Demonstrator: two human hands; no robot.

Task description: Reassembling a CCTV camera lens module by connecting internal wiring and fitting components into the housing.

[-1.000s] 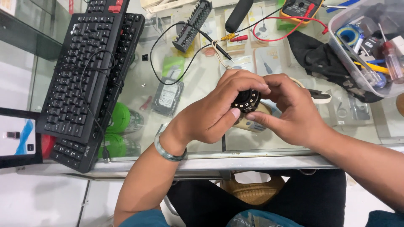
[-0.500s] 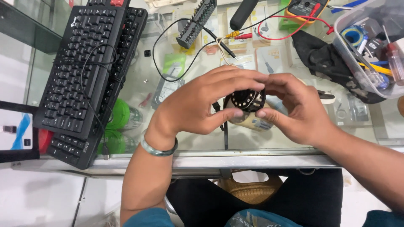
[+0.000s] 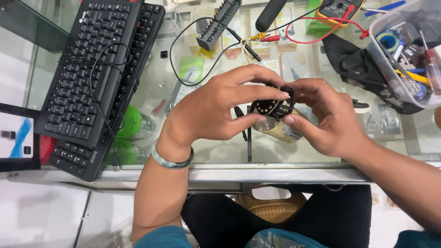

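Note:
A small round black part with a ring of pale dots (image 3: 272, 107) is held above the glass table (image 3: 220, 156) by both hands. My left hand (image 3: 216, 110) grips it from the left, thumb under and fingers over its top. From the right, my right hand (image 3: 324, 115) pinches its edge between thumb and forefinger. A grey-green bangle circles my left wrist. Just beneath the part lies a roll of tan tape (image 3: 280, 131), partly hidden by my fingers.
Two stacked black keyboards (image 3: 92, 78) with a coiled cable lie at the left. A black screwdriver-bit holder (image 3: 218, 23), a yellow multimeter (image 3: 337, 9) with red and black leads, a black cloth (image 3: 353, 64) and a clear tub of tools (image 3: 404, 50) sit behind my hands.
Both hands have lifted the round part and turned it, so its dotted face is more edge-on. My left fingers now stretch over its top.

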